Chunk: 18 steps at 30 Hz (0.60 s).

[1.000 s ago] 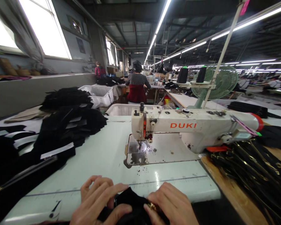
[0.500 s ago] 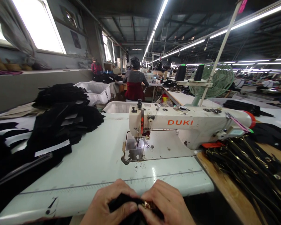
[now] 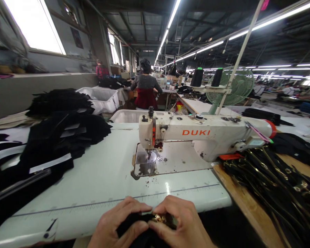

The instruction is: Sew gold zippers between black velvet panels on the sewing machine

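At the table's front edge, my left hand (image 3: 113, 224) is closed on a piece of black fabric (image 3: 144, 239), thumb below and fingers above. My right hand (image 3: 186, 220) pinches a gold-toned metal zipper (image 3: 159, 217) at the fabric's right side. The thumbs of both hands almost meet in the middle, and the lower part of the fabric runs out of view. Beyond the hands stands a white sewing machine (image 3: 170, 132) marked DUKI, its needle area lit, with no cloth under the foot.
Piled black fabric pieces (image 3: 57, 134) cover the table's left side. Black zipper strips with gold teeth (image 3: 271, 186) lie on a wooden board at right. Behind are white bins (image 3: 100, 98), thread cones (image 3: 197, 77), a green fan (image 3: 234, 86) and a seated person (image 3: 146, 86).
The view has shifted slightly, so the machine and piles sit a little further left. Both hands keep hold of the fabric and zipper; the right-hand fingers are arched more and the gold part shows more.
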Each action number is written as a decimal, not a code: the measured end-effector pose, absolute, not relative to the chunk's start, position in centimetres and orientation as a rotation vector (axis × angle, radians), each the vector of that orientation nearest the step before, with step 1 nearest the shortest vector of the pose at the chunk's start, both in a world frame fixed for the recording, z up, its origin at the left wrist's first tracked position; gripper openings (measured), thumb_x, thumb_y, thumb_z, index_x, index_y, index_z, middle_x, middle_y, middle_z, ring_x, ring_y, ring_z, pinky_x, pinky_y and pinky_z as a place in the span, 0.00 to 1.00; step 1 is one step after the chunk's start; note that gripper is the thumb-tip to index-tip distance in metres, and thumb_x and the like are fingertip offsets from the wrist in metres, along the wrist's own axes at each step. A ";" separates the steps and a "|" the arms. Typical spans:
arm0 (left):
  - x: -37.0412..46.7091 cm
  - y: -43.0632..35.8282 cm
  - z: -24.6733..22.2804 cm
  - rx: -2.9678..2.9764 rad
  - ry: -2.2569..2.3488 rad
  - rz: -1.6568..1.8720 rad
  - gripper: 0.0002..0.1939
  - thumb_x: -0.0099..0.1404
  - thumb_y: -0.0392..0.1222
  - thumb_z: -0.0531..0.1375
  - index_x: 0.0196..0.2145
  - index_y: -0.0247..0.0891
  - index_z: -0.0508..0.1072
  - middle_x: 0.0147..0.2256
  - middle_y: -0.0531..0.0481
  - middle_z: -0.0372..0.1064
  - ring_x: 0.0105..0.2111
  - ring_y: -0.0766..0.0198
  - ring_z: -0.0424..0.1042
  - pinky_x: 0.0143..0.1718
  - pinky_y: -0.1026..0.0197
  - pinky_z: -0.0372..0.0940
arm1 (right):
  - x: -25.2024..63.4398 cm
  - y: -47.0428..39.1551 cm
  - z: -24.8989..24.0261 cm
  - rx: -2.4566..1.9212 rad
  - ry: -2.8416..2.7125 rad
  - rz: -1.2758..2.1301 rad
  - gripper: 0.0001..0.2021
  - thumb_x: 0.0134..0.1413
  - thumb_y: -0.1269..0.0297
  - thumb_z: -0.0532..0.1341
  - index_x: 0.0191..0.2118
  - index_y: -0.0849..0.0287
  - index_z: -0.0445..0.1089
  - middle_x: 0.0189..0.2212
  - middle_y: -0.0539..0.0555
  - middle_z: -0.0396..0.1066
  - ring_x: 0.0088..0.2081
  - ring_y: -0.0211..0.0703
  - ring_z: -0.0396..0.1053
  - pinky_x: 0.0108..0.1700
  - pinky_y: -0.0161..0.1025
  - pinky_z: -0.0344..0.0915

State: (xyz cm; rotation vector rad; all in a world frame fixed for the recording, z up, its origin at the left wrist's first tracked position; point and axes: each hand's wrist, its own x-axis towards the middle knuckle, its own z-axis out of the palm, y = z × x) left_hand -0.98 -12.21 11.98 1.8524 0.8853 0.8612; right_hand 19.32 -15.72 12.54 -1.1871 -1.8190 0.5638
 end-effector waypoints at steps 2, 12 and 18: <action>-1.3 -11.8 11.6 1.831 0.855 0.825 0.07 0.65 0.42 0.65 0.41 0.48 0.81 0.34 0.54 0.76 0.35 0.62 0.77 0.38 0.68 0.69 | 19.2 -15.7 12.4 -1.215 -1.821 0.560 0.06 0.44 0.77 0.69 0.30 0.61 0.75 0.23 0.48 0.72 0.24 0.34 0.68 0.28 0.27 0.60; -1.0 -12.8 11.6 1.873 0.882 0.994 0.08 0.69 0.42 0.61 0.38 0.46 0.82 0.30 0.52 0.74 0.30 0.63 0.75 0.34 0.67 0.68 | 19.0 -15.7 13.0 -1.260 -1.810 0.598 0.08 0.46 0.74 0.72 0.27 0.59 0.71 0.22 0.46 0.71 0.24 0.35 0.68 0.27 0.28 0.60; -2.0 -12.3 11.6 1.831 0.793 1.178 0.09 0.70 0.46 0.62 0.33 0.44 0.79 0.29 0.52 0.73 0.32 0.61 0.72 0.39 0.63 0.67 | 16.9 -15.0 12.1 -0.846 -1.831 0.144 0.05 0.66 0.68 0.60 0.36 0.58 0.72 0.24 0.50 0.73 0.24 0.38 0.68 0.26 0.33 0.63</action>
